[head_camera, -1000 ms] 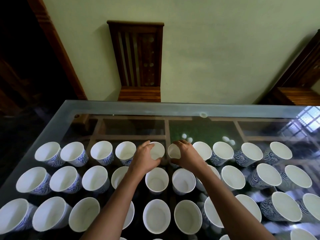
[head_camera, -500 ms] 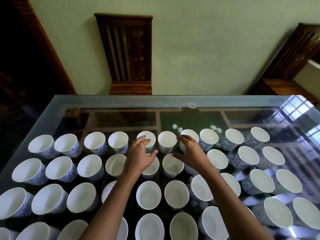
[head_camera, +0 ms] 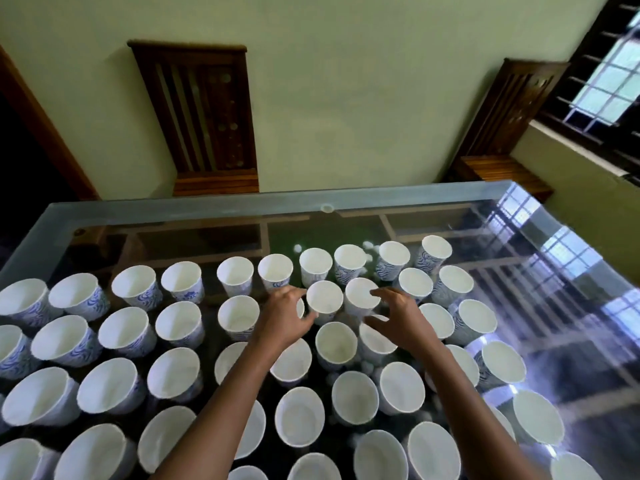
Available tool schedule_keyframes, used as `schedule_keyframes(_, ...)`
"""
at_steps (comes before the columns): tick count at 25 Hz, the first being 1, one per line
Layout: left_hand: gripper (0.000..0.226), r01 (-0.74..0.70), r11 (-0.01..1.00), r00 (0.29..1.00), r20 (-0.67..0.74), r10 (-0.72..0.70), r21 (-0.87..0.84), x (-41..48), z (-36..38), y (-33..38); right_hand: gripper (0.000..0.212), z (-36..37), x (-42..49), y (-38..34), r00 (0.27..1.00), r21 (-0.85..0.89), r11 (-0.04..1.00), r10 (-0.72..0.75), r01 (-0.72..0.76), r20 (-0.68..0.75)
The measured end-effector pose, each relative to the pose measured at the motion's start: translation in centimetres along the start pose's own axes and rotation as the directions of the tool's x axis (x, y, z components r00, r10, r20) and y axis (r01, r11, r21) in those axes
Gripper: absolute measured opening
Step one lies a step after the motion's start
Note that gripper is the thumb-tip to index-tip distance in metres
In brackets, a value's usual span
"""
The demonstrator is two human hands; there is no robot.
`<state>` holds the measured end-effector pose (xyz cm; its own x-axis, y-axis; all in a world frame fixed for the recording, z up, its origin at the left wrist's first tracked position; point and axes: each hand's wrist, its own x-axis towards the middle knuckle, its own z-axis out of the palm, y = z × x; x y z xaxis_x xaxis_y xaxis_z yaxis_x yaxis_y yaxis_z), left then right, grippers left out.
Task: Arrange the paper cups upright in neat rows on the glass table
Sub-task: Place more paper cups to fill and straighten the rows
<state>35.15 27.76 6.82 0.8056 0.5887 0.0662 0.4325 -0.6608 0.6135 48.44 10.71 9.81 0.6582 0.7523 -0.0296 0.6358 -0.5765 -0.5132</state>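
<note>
1. While both arms reach in from the near edge, paper cups (head_camera: 178, 323) cover the glass table (head_camera: 207, 209) in rows. Every one is upright, mouth up, white inside, with a blue wavy print outside.
2. Over on the left the rows run fairly straight, cups close side by side.
3. Now the left hand (head_camera: 282, 317), over the second row from the far edge: half open, fingers spread and loosely curved. A hidden cup (head_camera: 300, 308) shows only a sliver of rim between forefinger and thumb. Touching it or not, I cannot tell.
4. Just right of that thumb stands the centre cup (head_camera: 324, 297), and tight beside it the neighbour cup (head_camera: 360, 296).
5. Next comes the right hand (head_camera: 401, 317), wide open, fingers splayed. Its forefinger tip is at the neighbour cup's rim and its thumb lower by the side, with no closed grip.
6. On the right the rows bend and bunch, and the bare glass beyond reflects the window (head_camera: 609, 81).
</note>
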Motion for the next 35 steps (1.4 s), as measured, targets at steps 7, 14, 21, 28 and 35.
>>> schedule_keyframes(7, 0.065, 0.105, 0.986, 0.994, 0.024, -0.109, 0.127, 2.7, 3.5, 2.3, 0.068, 0.0, 4.2, 3.2, 0.993, -0.032, 0.996, -0.081, 0.084, 0.091)
schedule_keyframes(14, 0.065, 0.177, 0.977, 0.984, -0.015, -0.176, 0.118, 3.6, 4.6, 2.8, 0.077, 2.0, 6.5, 4.0, 0.974, -0.042, 0.986, -0.15, 0.159, 0.168)
schedule_keyframes(21, 0.068, 0.156, 0.986, 0.988, -0.006, -0.156, 0.062, 3.5, 4.7, 3.2, 0.072, 2.1, 7.1, 4.9, 0.97, -0.005, 0.986, -0.166, 0.169, 0.176)
schedule_keyframes(28, 0.069, 0.13, 0.99, 0.991, -0.01, -0.13, 0.056, 3.6, 4.2, 2.6, 0.076, 1.8, 7.4, 4.7, 0.975, 0.003, 0.988, -0.155, 0.156, 0.158)
schedule_keyframes(35, 0.064, 0.182, 0.982, 0.981, -0.086, -0.176, 0.056, 7.8, 4.0, 1.9, 0.072, 1.1, 12.3, 4.3, 0.989, 0.014, 0.995, -0.104, 0.103, 0.101)
